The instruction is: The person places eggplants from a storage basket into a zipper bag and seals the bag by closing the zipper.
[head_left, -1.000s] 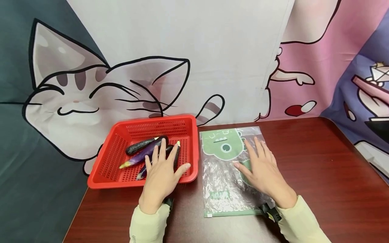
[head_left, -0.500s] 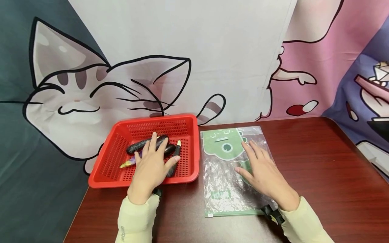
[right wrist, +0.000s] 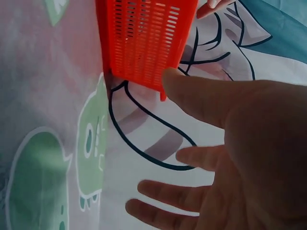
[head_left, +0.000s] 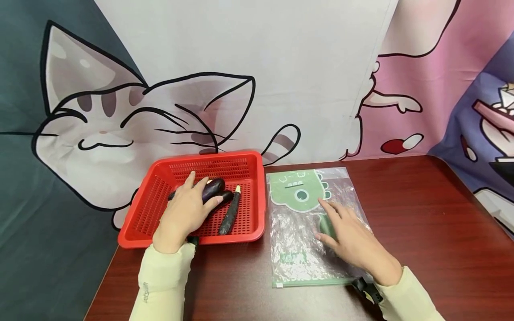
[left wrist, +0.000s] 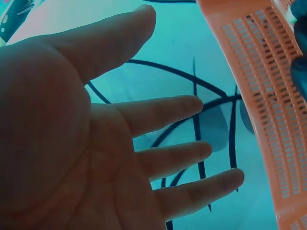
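Note:
The left hand (head_left: pixel 180 215) is over the red basket (head_left: pixel 257 196), above eggplants (head_left: pixel 213 189) that it partly hides; its fingers are spread in the left wrist view, with nothing between them. To its right, a dark, slim vegetable with a pale tip (head_left: pixel 230 216) lies in the basket. Above the lower right part of a clear zip bag (head_left: pixel 289 236) printed with a green cartoon, the right hand (head_left: pixel 355 240) hovers, fingers apart and holding nothing; the right wrist view shows its palm (right wrist: pixel 259 158).
A dark red wooden table (head_left: pixel 421 223) carries the basket and bag side by side, with a narrow gap between them. Behind stands a cloth backdrop (head_left: pixel 313 80) with cartoon cats. Both wrists wear dark straps.
The left hand has moved left over the basket, uncovering the slim vegetable on the right. The right hand has shifted slightly down and right over the bag.

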Action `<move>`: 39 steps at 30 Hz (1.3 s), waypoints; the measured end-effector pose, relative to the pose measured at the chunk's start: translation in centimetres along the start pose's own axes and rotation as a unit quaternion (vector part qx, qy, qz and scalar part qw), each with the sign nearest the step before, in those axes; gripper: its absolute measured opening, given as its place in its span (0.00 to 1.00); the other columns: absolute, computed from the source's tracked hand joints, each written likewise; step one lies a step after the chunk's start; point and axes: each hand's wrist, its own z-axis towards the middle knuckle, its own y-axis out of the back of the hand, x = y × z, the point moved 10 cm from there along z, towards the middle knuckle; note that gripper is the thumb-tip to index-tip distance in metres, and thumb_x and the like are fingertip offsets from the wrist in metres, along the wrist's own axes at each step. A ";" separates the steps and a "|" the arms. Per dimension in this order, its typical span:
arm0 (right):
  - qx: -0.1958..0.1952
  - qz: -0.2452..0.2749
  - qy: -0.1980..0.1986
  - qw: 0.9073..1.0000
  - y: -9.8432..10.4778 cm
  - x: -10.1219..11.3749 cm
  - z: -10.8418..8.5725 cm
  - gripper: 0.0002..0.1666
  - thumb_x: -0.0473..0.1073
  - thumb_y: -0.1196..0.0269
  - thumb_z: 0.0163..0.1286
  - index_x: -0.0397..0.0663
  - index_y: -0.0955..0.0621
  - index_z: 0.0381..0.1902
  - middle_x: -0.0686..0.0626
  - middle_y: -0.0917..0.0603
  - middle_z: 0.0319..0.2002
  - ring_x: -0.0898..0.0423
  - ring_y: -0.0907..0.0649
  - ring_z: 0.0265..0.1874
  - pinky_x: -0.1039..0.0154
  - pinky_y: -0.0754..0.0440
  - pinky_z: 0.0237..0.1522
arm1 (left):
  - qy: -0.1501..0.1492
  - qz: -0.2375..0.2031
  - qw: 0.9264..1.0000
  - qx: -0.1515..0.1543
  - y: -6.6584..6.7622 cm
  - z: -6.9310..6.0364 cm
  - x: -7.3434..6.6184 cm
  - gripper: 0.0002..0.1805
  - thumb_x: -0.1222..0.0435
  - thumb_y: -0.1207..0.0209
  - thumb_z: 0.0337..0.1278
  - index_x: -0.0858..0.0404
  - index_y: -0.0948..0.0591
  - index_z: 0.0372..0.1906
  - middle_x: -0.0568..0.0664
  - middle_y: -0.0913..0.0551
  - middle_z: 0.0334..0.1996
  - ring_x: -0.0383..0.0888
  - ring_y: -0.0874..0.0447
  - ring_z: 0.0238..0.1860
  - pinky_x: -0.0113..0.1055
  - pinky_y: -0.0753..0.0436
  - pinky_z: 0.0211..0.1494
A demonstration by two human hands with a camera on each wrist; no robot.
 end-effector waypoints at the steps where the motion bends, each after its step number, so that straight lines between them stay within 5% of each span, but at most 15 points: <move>1: 0.002 0.000 0.005 1.000 -0.1 0.0 -0.1 0.50 0.50 0.29 0.64 0.42 0.39 0.77 0.35 0.29 0.65 0.34 0.28 0.61 0.37 0.28 0.59 | -0.001 0.003 1.000 0.000 0.1 0.1 0.1 0.39 0.46 0.45 0.69 0.64 0.37 0.76 0.69 0.51 0.77 0.77 0.46 0.71 0.72 0.39 0.64; 16: 0.062 -0.032 0.061 0.996 -1.9 0.4 -1.1 0.43 0.54 0.25 0.58 0.44 0.25 0.68 0.42 0.21 0.54 0.41 0.21 0.54 0.44 0.21 0.51 | 0.000 0.065 0.997 0.034 2.7 2.4 2.5 0.42 0.47 0.46 0.70 0.74 0.39 0.74 0.76 0.48 0.74 0.78 0.45 0.70 0.66 0.44 0.70; 27: 0.089 -0.029 0.091 0.991 -2.6 0.7 -1.8 0.39 0.53 0.22 0.52 0.42 0.20 0.59 0.47 0.21 0.46 0.49 0.20 0.46 0.50 0.20 0.48 | 0.006 0.094 0.993 0.066 1.7 4.5 4.4 0.42 0.49 0.43 0.69 0.76 0.39 0.73 0.77 0.41 0.71 0.73 0.45 0.72 0.63 0.43 0.71; 39: 0.151 0.018 0.115 0.982 -4.2 1.3 -2.6 0.31 0.50 0.20 0.49 0.49 0.16 0.51 0.58 0.22 0.36 0.65 0.26 0.32 0.62 0.23 0.35 | -0.012 0.105 0.989 0.101 1.2 6.8 6.5 0.38 0.58 0.39 0.68 0.75 0.38 0.73 0.74 0.31 0.66 0.70 0.33 0.66 0.62 0.34 0.67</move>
